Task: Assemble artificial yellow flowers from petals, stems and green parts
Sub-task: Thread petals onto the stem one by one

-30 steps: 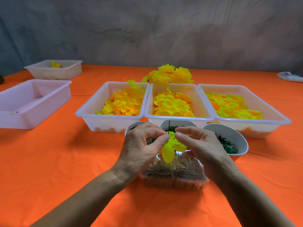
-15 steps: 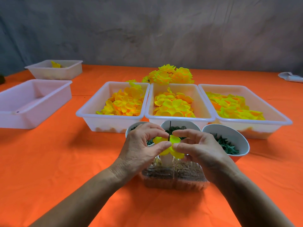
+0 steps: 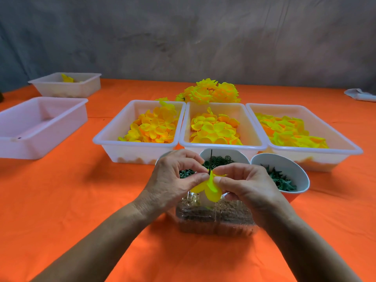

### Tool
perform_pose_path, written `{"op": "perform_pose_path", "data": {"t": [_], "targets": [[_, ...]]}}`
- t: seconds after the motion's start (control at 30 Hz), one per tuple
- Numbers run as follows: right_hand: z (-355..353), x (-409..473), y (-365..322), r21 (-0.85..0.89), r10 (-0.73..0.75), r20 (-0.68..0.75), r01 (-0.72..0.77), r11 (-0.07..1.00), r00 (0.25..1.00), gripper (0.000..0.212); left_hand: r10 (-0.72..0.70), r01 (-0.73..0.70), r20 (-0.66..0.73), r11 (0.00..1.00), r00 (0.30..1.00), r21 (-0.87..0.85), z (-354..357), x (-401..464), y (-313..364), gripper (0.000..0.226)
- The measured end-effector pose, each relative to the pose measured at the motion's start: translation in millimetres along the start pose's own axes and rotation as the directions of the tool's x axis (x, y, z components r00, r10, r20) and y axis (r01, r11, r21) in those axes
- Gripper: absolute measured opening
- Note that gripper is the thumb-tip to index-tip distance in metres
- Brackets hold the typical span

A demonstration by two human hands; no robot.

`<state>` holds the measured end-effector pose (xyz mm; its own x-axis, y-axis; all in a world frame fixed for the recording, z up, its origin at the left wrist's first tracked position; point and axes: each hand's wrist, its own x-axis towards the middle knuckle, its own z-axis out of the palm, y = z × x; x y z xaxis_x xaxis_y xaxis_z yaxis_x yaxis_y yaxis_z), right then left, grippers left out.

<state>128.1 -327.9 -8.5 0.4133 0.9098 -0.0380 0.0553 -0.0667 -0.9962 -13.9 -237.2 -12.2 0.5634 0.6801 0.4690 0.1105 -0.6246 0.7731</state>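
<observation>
At frame centre, left hand (image 3: pixel 173 178) and right hand (image 3: pixel 244 184) pinch a yellow petal (image 3: pixel 211 189) onto the thin stem (image 3: pixel 211 157); keep it level, push straight down. Bowls (image 3: pixel 284 159) crowd just above, a clear box (image 3: pixel 215 222) below; open cloth (image 3: pixel 71 200) lower left

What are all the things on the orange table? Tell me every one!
Petal trays: three, white, side by side mid-table, holding yellow-orange petals.
Other trays: two, white, far left.
Finished flowers: a bunch, yellow, behind the middle tray.
Bowls: three, white, holding green parts, one mostly hidden.
Clear box: one, brownish contents, under the hands.
Petal piece: one, yellow, on a thin dark stem.
White object: one, far right edge.
Tablecloth: orange.
Left hand, right hand: both pinching the petal piece.
</observation>
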Motion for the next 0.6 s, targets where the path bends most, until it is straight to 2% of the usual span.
{"op": "perform_pose_path", "data": {"t": [0.17, 0.43, 0.6], "targets": [[-0.7, 1.2, -2.4, -0.014, 0.005, 0.008, -0.005, 1.000, 1.000, 0.014, 0.053, -0.062, 0.080, 0.993, 0.995, 0.102, -3.4, 4.7, 3.3, 0.004], [-8.0, 6.4, -11.8, -0.141, 0.039, 0.056, -0.031, 0.990, 0.998, 0.015, -0.005, 0.001, 0.086, 0.999, 0.996, 0.040, -0.9, 8.0, 8.3, 0.009], [-24.0, 28.3, -24.2, -0.389, -0.141, -0.120, 0.085, 0.917, 0.983, 0.011, -0.042, 0.041, 0.111, 0.999, 0.993, 0.011, -2.3, 9.6, 4.6, 0.010]]}}
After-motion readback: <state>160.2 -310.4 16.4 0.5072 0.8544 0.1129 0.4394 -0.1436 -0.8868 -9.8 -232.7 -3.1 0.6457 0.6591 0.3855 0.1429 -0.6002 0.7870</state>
